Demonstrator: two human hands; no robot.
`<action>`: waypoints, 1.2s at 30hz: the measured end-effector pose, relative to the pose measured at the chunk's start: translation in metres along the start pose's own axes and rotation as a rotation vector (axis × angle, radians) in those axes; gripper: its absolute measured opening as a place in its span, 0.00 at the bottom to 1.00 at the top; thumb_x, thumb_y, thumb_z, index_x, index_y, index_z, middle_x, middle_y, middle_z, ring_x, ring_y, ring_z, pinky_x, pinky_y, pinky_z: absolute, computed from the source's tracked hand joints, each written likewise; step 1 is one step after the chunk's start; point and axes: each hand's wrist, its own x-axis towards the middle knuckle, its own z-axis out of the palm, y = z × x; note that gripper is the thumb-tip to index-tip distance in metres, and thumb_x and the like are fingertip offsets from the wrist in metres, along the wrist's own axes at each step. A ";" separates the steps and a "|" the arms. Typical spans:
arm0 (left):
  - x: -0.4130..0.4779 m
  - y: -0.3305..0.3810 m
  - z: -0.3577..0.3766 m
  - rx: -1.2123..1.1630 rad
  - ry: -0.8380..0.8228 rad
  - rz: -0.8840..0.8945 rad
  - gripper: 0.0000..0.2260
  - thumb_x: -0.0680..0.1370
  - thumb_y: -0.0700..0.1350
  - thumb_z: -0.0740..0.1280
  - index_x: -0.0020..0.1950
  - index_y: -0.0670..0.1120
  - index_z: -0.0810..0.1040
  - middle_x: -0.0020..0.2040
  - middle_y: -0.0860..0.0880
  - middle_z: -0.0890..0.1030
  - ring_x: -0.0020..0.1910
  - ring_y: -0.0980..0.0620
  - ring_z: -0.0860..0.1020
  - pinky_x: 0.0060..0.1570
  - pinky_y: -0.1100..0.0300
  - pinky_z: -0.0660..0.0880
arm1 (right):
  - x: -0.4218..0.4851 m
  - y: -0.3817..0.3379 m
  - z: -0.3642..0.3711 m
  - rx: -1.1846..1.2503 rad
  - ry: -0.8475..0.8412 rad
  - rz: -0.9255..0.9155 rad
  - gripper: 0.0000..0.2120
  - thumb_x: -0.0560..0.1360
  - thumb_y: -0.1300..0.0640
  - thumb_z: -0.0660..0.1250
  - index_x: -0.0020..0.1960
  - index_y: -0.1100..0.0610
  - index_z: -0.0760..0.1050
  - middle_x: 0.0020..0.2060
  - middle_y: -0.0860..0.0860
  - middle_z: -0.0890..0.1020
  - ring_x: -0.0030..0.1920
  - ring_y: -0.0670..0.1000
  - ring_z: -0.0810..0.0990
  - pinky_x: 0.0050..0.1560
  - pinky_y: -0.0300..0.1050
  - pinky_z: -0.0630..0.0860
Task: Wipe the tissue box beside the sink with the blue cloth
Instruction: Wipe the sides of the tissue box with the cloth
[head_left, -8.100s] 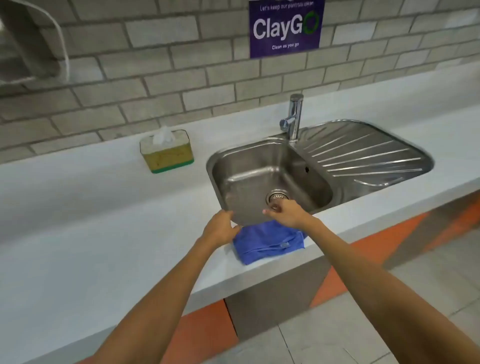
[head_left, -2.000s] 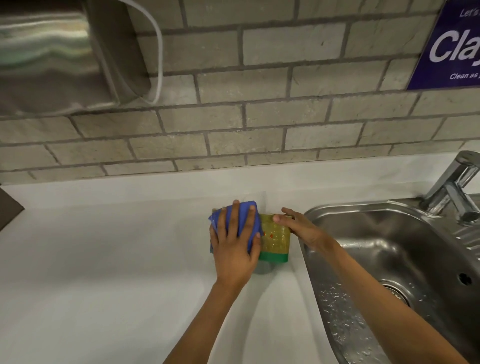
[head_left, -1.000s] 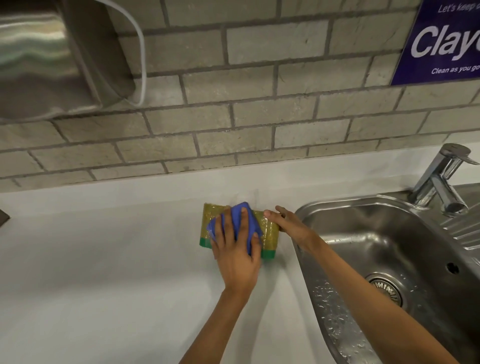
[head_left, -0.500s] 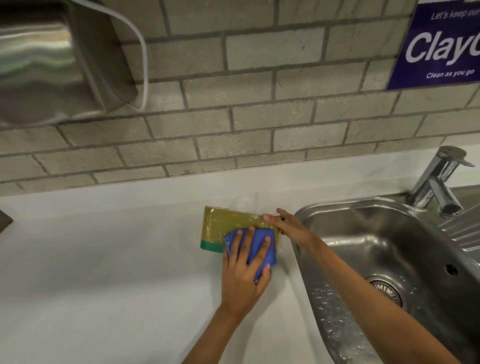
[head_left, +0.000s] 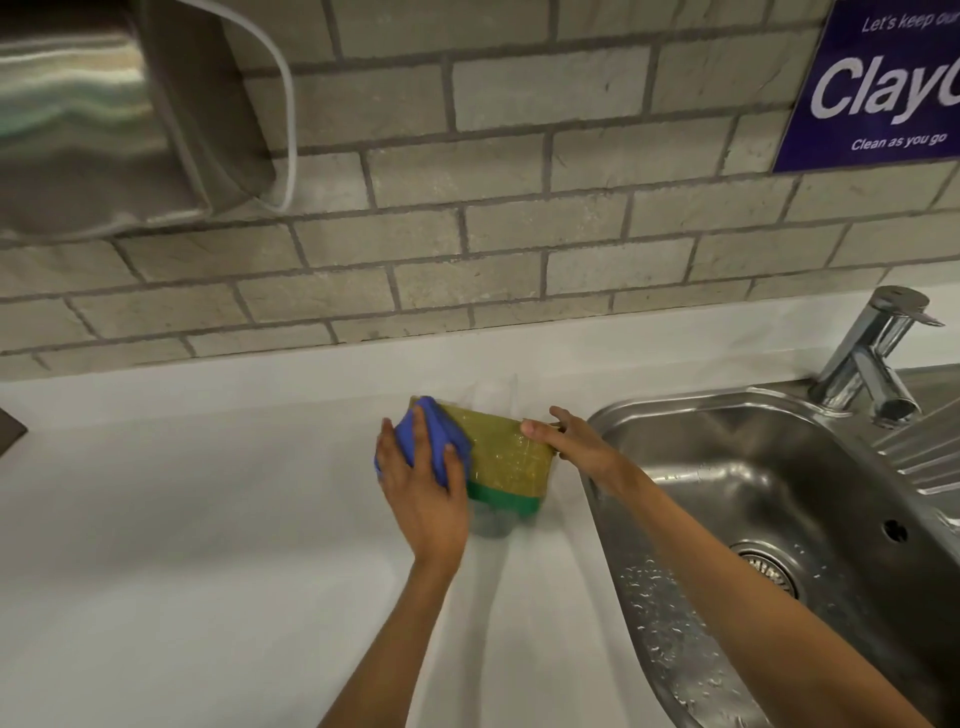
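A yellow-green tissue box (head_left: 509, 460) with a green base band sits on the white counter just left of the sink. It looks tipped up off the counter on its near side. My left hand (head_left: 421, 493) presses the bunched blue cloth (head_left: 431, 436) against the box's left end. The cloth covers that end and part of the top. My right hand (head_left: 571, 441) grips the box's right top edge with thumb and fingers. The tissue opening is hard to make out.
The steel sink (head_left: 769, 525), wet with droplets, lies right of the box, with its faucet (head_left: 872, 358) behind. A brick wall runs along the back, a steel dispenser (head_left: 98, 114) at upper left, a purple sign (head_left: 878, 83) at upper right. White counter (head_left: 182, 545) stretches left.
My left hand has slid the cloth from the box's front right side across to its left end. The right hand has kept its hold on the right edge.
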 end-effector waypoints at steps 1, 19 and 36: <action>0.006 0.002 0.001 -0.032 0.020 -0.089 0.24 0.80 0.49 0.58 0.76 0.49 0.59 0.76 0.42 0.59 0.75 0.42 0.58 0.73 0.47 0.60 | 0.000 0.000 0.000 -0.002 0.004 0.004 0.48 0.68 0.42 0.69 0.76 0.59 0.48 0.70 0.56 0.68 0.68 0.53 0.68 0.63 0.42 0.65; -0.037 0.044 -0.006 -0.469 -0.010 -0.386 0.26 0.81 0.48 0.57 0.77 0.48 0.51 0.76 0.42 0.58 0.74 0.44 0.58 0.73 0.53 0.57 | -0.051 -0.010 0.044 -0.153 0.140 -0.200 0.57 0.61 0.35 0.72 0.76 0.51 0.41 0.73 0.52 0.58 0.73 0.54 0.62 0.69 0.48 0.66; 0.009 0.006 -0.049 -0.180 -0.288 -0.530 0.19 0.75 0.44 0.66 0.65 0.45 0.71 0.58 0.39 0.80 0.55 0.35 0.78 0.55 0.48 0.76 | -0.107 0.017 0.070 -0.051 0.086 -0.385 0.33 0.62 0.26 0.61 0.63 0.21 0.48 0.57 0.20 0.68 0.60 0.26 0.67 0.56 0.24 0.69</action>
